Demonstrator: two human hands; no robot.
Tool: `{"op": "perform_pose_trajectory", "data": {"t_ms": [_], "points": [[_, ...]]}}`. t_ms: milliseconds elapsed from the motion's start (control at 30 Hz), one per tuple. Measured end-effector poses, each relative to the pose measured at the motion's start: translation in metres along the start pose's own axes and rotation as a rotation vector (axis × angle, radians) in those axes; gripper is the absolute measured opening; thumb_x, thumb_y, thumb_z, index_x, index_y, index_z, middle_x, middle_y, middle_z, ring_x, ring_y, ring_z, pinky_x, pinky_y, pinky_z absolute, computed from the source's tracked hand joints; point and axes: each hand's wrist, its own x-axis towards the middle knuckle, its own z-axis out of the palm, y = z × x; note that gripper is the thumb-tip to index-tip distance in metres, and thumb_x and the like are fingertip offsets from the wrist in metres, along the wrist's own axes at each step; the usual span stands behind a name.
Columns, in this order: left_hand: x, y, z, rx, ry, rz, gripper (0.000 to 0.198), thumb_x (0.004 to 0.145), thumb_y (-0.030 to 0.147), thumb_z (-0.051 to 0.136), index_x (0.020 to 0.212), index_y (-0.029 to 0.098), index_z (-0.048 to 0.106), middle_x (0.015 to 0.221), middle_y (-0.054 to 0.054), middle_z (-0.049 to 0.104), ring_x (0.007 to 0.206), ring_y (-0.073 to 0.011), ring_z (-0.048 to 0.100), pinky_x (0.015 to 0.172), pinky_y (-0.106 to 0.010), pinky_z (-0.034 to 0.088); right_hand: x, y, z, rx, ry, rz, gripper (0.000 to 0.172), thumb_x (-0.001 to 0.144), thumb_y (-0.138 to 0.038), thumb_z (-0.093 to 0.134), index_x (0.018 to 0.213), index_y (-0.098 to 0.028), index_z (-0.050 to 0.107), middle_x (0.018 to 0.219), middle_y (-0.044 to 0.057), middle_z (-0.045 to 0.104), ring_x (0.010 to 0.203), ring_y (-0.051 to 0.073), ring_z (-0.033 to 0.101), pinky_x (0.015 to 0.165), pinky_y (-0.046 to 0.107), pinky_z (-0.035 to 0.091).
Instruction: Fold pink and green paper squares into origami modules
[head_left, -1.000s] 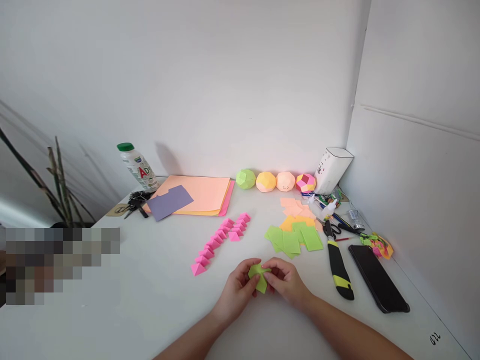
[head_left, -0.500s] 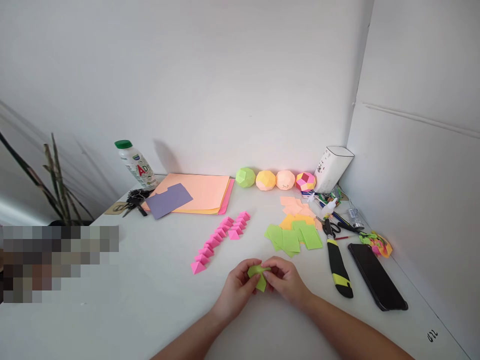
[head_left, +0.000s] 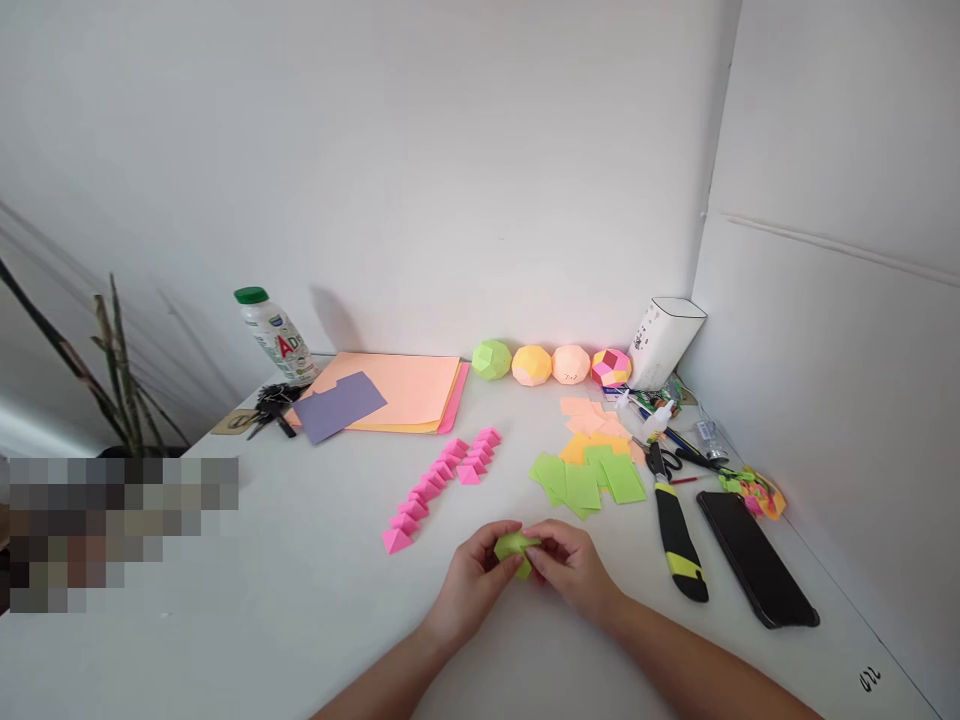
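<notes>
A small piece of green paper (head_left: 513, 544), partly folded, is held between both hands near the front middle of the table. My left hand (head_left: 478, 580) pinches its left side with thumb and fingers. On the right side, my right hand (head_left: 574, 566) grips it the same way, the thumb pressed on the paper. Beyond my hands lie loose green paper pieces (head_left: 583, 485), with yellow (head_left: 576, 446) and peach pieces (head_left: 589, 413) behind them. Two rows of folded pink paper pieces (head_left: 427, 486) stand to the left.
Four paper balls (head_left: 532, 365) line the wall beside a white container (head_left: 666, 343). A cutter (head_left: 679, 540), scissors (head_left: 661, 458) and phone (head_left: 756, 558) lie right. Paper sheets (head_left: 405, 385), a purple piece (head_left: 339, 405), keys (head_left: 274, 402) and a bottle (head_left: 277, 335) are back left.
The lower flap of the green paper shows less below my thumbs. Both hands keep their hold in nearly the same place, and the view has shifted slightly.
</notes>
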Motion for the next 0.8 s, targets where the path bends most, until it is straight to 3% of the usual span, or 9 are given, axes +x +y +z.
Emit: {"op": "perform_pose_trajectory", "data": {"t_ms": [133, 367, 600, 800], "points": [[0.0001, 0.0000, 0.0007, -0.009, -0.022, -0.023, 0.036, 0.065, 0.035, 0.071, 0.095, 0.019, 0.061, 0.068, 0.001, 0.063, 0.061, -0.0153, 0.058, 0.055, -0.026, 0.045, -0.0005, 0.0016, 0.0000, -0.074, 0.011, -0.021, 0.019, 0.079, -0.033, 0.060, 0.092, -0.020, 0.065, 0.081, 0.004, 0.065, 0.060, 0.014, 0.058, 0.055, 0.027, 0.050], [0.0002, 0.0005, 0.0013, -0.086, -0.030, -0.011, 0.034, 0.062, 0.035, 0.073, 0.089, 0.018, 0.061, 0.069, -0.001, 0.065, 0.066, -0.0171, 0.060, 0.064, -0.030, 0.048, 0.0006, 0.0006, 0.0004, -0.136, 0.023, -0.061, 0.014, 0.078, -0.027, 0.060, 0.088, -0.020, 0.066, 0.076, 0.003, 0.064, 0.058, 0.013, 0.057, 0.054, 0.026, 0.048], [0.0014, -0.0033, -0.0003, -0.118, -0.021, -0.014, 0.030, 0.061, 0.030, 0.075, 0.084, 0.017, 0.063, 0.069, 0.000, 0.066, 0.065, -0.0162, 0.060, 0.063, -0.029, 0.049, 0.0006, 0.0004, 0.0024, -0.120, 0.008, -0.062, 0.013, 0.077, -0.025, 0.059, 0.087, -0.019, 0.065, 0.071, 0.002, 0.062, 0.055, 0.012, 0.055, 0.052, 0.024, 0.046], [0.0019, -0.0030, -0.0011, -0.090, 0.045, -0.013, 0.027, 0.060, 0.028, 0.074, 0.083, 0.016, 0.065, 0.073, -0.001, 0.067, 0.069, -0.0163, 0.061, 0.066, -0.028, 0.050, -0.0014, 0.0007, 0.0024, -0.172, 0.009, -0.105, 0.016, 0.079, -0.023, 0.056, 0.091, -0.018, 0.065, 0.075, 0.004, 0.064, 0.056, 0.012, 0.057, 0.054, 0.024, 0.048]]}}
